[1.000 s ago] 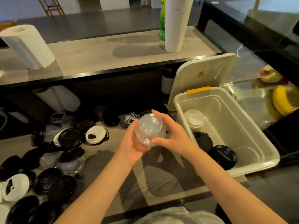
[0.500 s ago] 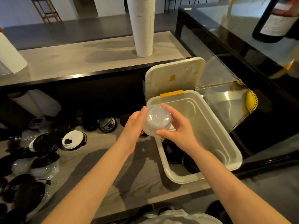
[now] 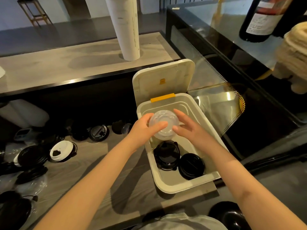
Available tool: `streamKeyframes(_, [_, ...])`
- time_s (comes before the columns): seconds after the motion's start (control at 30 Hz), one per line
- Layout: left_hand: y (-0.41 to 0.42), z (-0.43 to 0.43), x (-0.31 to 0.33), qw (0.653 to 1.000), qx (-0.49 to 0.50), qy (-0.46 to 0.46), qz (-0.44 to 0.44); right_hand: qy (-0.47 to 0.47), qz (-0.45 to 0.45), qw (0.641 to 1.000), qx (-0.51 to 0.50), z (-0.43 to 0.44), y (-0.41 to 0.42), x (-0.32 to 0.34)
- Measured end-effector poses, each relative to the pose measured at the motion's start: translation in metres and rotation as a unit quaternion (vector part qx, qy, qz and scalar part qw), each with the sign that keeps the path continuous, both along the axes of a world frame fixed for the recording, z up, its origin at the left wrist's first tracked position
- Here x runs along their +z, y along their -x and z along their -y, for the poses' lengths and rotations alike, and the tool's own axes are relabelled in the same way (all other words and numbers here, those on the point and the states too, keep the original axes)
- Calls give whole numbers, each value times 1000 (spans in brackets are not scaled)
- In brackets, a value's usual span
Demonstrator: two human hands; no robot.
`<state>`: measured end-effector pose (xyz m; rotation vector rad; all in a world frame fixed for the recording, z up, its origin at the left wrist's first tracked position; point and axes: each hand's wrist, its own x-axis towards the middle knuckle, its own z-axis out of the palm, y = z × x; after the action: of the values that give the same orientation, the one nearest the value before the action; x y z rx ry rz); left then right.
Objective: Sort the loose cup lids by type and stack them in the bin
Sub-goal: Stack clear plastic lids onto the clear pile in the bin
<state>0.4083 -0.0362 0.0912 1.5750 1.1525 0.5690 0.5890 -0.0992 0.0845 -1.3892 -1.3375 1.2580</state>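
Note:
A stack of clear dome lids [image 3: 163, 124] hangs over the far half of the white bin [image 3: 167, 184]. My left hand [image 3: 142, 128] grips the stack from the left. From the right, my right hand [image 3: 187, 128] touches it with fingers spread. Two stacks of black lids [image 3: 166, 156] [image 3: 191, 166] sit in the near end of the bin. Loose black, white and clear lids [image 3: 63, 151] lie scattered on the wooden counter to the left.
The bin's lid [image 3: 163, 78] stands open behind it, with an orange latch [image 3: 162, 97]. A tall stack of white paper cups [image 3: 126, 27] stands on the raised shelf. A glass display case [image 3: 232, 80] borders the bin on the right. A dark bottle [image 3: 259, 19] stands on it.
Both hands have carried the clear dome lids to the right, from above the counter to above the bin. The right hand's fingers have loosened and spread.

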Motion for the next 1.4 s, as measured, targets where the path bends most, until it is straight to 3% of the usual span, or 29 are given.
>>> streamKeyframes(0.13, [-14,-10,3,995,-74,63,19,-12,-9,999,-28,-4,-15,3])
streamKeyframes(0.37, [-49,-27,-10,990,-63,121,-22,65,-7,993,-93,-7,-39,-4])
streamKeyframes(0.47, [-54,-34,-16,984,-61,162,-37,66,74,992,-81,-6,-44,-10])
streamKeyframes(0.6, [-60,-45,-18,975,-84,193,-72,11,264,964,-14,-16,-41,-13])
streamKeyframes(0.8, [-67,-60,-20,965,-135,209,-76,18,330,944,0,-37,-40,-16])
streamKeyframes(0.87, [-67,-64,-17,973,-120,180,-74,28,335,942,1,-41,-41,-15])
streamKeyframes(0.93, [-63,-73,-22,976,-129,16,-176,40,374,926,18,-43,-40,-17])
streamKeyframes(1.0, [-56,-84,-33,919,-196,-125,-317,53,442,894,50,-45,-35,-21])
streamKeyframes(1.1, [-53,-89,-55,767,-380,-173,-488,62,512,853,75,-50,-27,-25])
streamKeyframes(1.17, [-56,-88,-56,706,-433,-185,-529,65,534,839,83,-54,-24,-29])
streamKeyframes(1.3, [-54,-89,-54,698,-443,-215,-520,89,541,829,110,-58,-21,-35])
streamKeyframes(1.4, [-52,-88,-56,700,-441,-216,-519,104,492,857,109,-61,-27,-26])
